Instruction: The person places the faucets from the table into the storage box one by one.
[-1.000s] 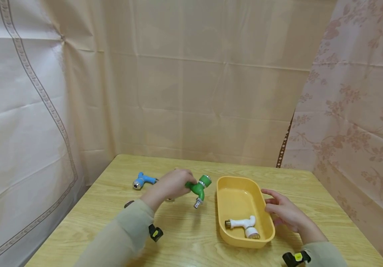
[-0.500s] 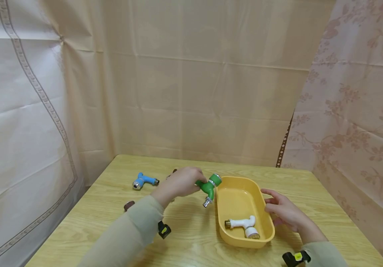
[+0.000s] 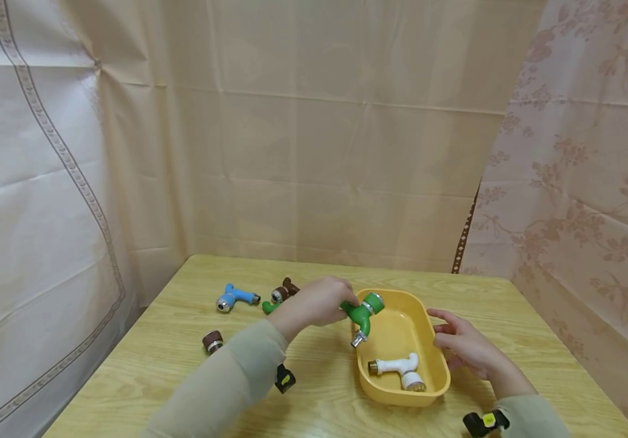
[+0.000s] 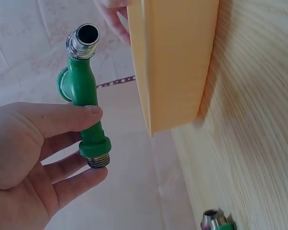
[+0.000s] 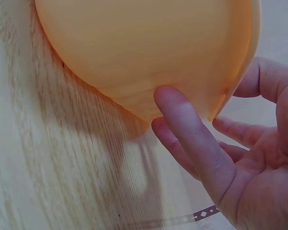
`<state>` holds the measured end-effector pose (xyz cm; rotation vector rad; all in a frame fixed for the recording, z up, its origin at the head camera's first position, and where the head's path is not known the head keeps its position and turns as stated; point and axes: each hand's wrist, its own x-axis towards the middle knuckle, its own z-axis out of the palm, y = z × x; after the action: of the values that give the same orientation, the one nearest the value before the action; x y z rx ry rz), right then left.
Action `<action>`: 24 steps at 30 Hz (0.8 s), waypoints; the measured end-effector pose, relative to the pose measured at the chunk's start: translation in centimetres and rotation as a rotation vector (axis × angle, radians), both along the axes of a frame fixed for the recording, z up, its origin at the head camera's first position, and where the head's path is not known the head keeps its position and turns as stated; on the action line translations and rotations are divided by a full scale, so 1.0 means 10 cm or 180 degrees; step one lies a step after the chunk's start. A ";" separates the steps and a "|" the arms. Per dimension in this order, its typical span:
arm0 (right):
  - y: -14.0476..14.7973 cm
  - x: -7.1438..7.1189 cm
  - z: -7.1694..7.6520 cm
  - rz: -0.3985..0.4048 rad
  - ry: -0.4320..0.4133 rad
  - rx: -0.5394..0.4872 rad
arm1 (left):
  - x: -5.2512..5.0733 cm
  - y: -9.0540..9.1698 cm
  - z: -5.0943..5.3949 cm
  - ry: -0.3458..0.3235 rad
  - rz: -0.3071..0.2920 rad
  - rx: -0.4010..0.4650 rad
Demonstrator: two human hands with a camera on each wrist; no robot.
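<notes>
My left hand (image 3: 321,301) pinches a green tap (image 3: 365,313) between thumb and fingers, over the left rim of the yellow basin (image 3: 365,380). In the left wrist view the green tap (image 4: 84,91) has a chrome spout end and a threaded inlet near the fingertips. A white tap (image 3: 401,366) with brass ends lies in the basin's near part. On the basin's right side my right hand (image 3: 469,347) touches the wall with loosely spread fingers. The right wrist view shows its fingers (image 5: 182,115) against the basin's outer wall.
Left on the wooden table (image 3: 314,389) lie a blue tap (image 3: 237,297), a brown tap (image 3: 285,289) and another green piece (image 3: 271,307), partly behind the left arm. A second brown-capped piece (image 3: 213,342) is nearer, partly hidden by the sleeve. Cloth curtains (image 3: 335,152) surround the table.
My left hand has carried the green tap rightward, from beside the basin to over its left rim. The brown tap and green piece behind the arm have come into view. My right hand stays put.
</notes>
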<state>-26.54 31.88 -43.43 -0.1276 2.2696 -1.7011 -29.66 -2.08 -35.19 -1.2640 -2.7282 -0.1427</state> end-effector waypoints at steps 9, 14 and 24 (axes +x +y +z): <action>0.00 0.00 0.00 -0.0026 -0.0011 0.0004 | 0.00 0.23 -0.04 -0.0119 -0.0057 -0.0047; 0.00 0.00 0.00 -0.0025 -0.0021 -0.0022 | 0.03 0.34 -0.04 -0.0110 -0.0143 -0.0127; 0.00 0.01 0.00 -0.0005 -0.0039 -0.0042 | 0.07 0.49 -0.07 -0.0129 -0.0195 -0.0208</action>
<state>-26.47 31.85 -43.38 -0.1183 2.2506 -1.7134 -28.95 2.77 -35.88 -1.3777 -2.7505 -0.0869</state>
